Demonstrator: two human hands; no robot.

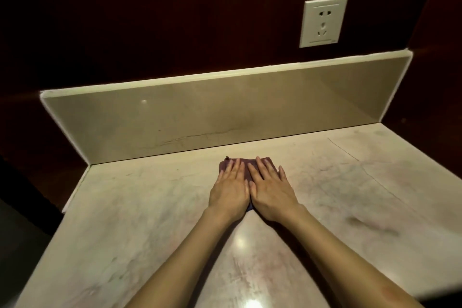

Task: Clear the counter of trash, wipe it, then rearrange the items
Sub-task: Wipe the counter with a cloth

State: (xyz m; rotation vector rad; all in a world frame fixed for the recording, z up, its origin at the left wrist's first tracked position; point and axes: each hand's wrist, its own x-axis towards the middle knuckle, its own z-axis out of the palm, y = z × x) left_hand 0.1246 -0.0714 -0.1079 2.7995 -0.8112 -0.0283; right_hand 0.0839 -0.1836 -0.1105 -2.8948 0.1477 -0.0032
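Purple cloth (250, 166) long axis L-R on counter (125, 207), left hand (228, 189), right hand (271, 189) flat on it, fingers straight.

No readable text, label or number anywhere.

Both flat hands, left hand (230, 189) and right hand (271, 191), press cloth (250, 164) on counter (150, 207).

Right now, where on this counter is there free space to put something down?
Bare counter lies left of the left hand, up to the counter's left edge, and right of the right hand, toward the dark side wall. A narrow strip runs along the backsplash. Only the middle is taken, where both hands press the cloth.
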